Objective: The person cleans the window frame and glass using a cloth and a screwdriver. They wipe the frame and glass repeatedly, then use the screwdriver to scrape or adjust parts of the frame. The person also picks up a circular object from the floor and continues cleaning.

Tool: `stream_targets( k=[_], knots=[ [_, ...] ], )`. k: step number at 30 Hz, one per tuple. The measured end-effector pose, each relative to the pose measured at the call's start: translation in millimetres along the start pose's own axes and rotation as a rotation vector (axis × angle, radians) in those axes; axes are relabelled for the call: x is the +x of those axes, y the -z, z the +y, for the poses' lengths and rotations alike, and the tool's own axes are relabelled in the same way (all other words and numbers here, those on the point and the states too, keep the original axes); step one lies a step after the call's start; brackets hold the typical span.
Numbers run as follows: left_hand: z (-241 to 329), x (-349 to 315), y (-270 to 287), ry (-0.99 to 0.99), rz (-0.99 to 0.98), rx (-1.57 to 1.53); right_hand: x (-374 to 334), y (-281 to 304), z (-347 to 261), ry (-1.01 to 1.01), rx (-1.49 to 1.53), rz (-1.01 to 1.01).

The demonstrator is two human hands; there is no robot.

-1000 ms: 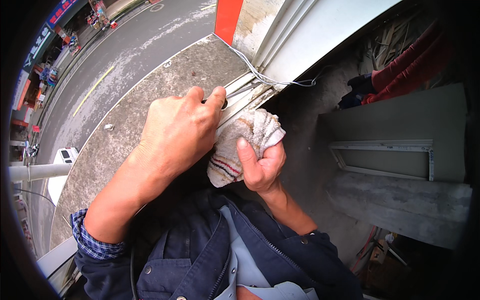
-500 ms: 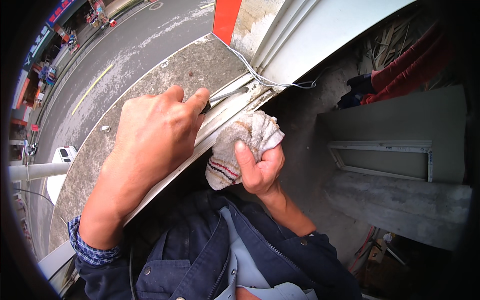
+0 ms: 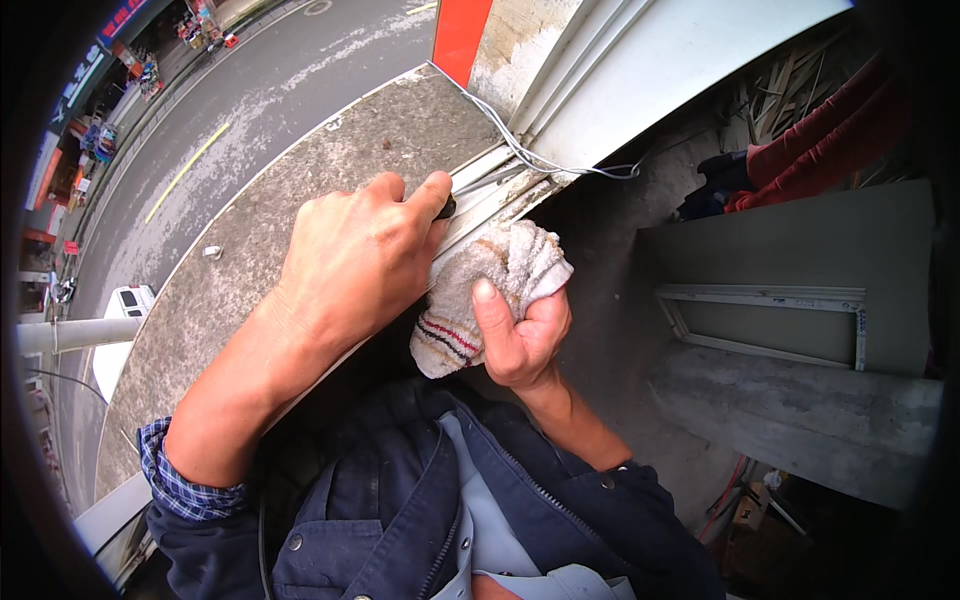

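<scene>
My left hand (image 3: 362, 262) is closed around a thin metal tool (image 3: 492, 180) with a dark handle; its tip lies along the white window frame track (image 3: 500, 195). My right hand (image 3: 520, 335) grips a crumpled grey rag (image 3: 490, 285) with red and dark stripes, pressed against the frame just below the tool. A thin white wire (image 3: 540, 160) runs along the track beyond the tool tip.
A rough concrete ledge (image 3: 300, 200) lies outside the frame, with a street and a white vehicle (image 3: 115, 330) far below. Inside, a grey concrete sill (image 3: 800, 400) and a white framed panel (image 3: 770, 320) sit at right. Red cloth (image 3: 830, 140) hangs top right.
My left hand has slid down and left along the track, then back up, with the tool still in it. The rag and right hand stay almost in place.
</scene>
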State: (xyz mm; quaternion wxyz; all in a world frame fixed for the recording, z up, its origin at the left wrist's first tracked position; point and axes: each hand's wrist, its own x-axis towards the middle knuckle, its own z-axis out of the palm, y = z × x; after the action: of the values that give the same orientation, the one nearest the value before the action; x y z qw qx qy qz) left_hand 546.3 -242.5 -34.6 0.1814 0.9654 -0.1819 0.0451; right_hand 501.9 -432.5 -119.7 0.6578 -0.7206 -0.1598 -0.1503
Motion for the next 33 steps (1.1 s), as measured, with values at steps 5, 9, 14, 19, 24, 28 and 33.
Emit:
stream_targets(
  k=[5, 9, 14, 19, 24, 28, 33],
  knots=[
    [0.5, -4.8, -1.9, 0.002, 0.04, 0.006, -1.2, -0.4, 1.9, 0.012, -0.013, 0.01],
    [-1.7, -6.0, -0.9, -0.021, 0.066, 0.0, -2.3, -1.4, 4.9, 0.007, -0.001, 0.013],
    [-2.1, -11.5, 13.2, -0.038, 0.063, -0.014, -2.6, 0.1, 2.0, -0.027, 0.042, 0.018],
    [6.2, -19.3, 40.2, -0.114, -0.027, -0.061, -21.2, 12.7, 1.2, -0.141, 0.152, 0.098],
    [19.7, -28.7, 29.2, -0.262, -0.031, 0.114, -39.3, 36.2, -4.1, -0.027, 0.068, 0.25],
    [29.9, -36.0, 29.7, -0.389, -0.145, 0.139, -34.0, 41.8, -6.5, 0.071, -0.255, 0.186],
    [16.7, -32.9, 50.6, -0.397, -0.093, 0.158, -31.3, 46.7, 20.2, -0.286, -0.082, 0.286]
  ],
)
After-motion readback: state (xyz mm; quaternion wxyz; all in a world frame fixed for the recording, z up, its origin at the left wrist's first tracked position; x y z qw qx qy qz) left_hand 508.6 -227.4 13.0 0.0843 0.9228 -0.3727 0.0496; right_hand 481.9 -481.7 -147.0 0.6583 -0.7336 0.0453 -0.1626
